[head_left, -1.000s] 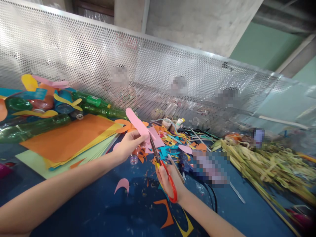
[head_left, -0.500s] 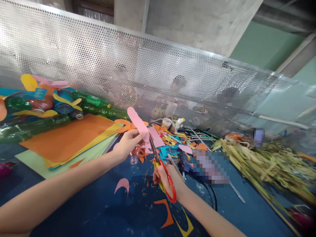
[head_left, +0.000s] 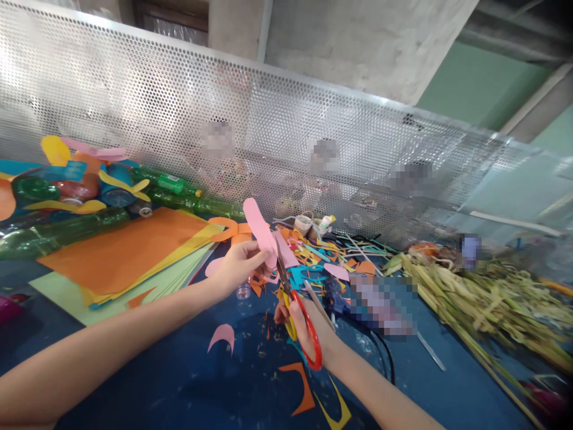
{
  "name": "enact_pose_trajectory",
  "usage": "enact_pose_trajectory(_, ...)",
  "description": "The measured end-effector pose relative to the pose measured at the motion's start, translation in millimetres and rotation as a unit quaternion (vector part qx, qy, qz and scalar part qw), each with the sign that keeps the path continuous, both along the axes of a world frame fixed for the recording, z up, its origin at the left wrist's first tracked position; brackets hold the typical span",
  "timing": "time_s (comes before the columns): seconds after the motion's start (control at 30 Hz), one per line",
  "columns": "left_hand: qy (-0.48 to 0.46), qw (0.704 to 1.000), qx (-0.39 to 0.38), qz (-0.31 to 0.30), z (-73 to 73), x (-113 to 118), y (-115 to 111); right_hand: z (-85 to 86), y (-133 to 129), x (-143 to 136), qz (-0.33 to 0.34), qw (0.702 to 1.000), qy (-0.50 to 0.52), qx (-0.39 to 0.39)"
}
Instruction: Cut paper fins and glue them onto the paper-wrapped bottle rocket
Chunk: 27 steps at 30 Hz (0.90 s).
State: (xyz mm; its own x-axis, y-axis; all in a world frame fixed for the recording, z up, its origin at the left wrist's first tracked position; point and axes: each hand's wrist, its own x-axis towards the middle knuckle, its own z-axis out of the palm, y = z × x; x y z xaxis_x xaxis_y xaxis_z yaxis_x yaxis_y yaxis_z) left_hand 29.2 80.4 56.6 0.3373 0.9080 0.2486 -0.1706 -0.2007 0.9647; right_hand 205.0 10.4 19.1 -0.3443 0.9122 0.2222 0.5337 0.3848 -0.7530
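A long pink paper strip with a rounded end (head_left: 256,225) is pinched in my left hand (head_left: 239,267), tilted up and away from me. My right hand (head_left: 308,325) grips a pair of scissors (head_left: 305,319) with red and yellow handles. Its dark blades reach the right edge of the pink paper near my left fingertips. Behind the blades shows another pink piece (head_left: 286,251). A curved pink offcut (head_left: 222,338) lies on the blue table (head_left: 179,382) below my hands, with an orange offcut (head_left: 301,388) and a yellow offcut (head_left: 336,406) nearer me.
Stacked coloured sheets (head_left: 129,251) lie to the left, with green bottles (head_left: 67,230) behind. Paper scraps (head_left: 308,278) crowd the middle. A blue glue gun (head_left: 335,298) and dried husks (head_left: 470,298) are on the right. A perforated metal screen (head_left: 277,131) closes the back, people beyond it.
My left hand and the pink strip have shifted slightly to the right and the strip stands a little steeper. The scissors have moved slightly, their blades still at the paper's edge.
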Motion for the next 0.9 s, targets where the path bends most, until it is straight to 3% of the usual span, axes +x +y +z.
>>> enact_pose_trajectory(0.9,0.048,0.998,0.05,-0.005,2.2,-1.6,-0.3,2.4,0.4,-2.6,-0.007,0.999,0.035,-0.022)
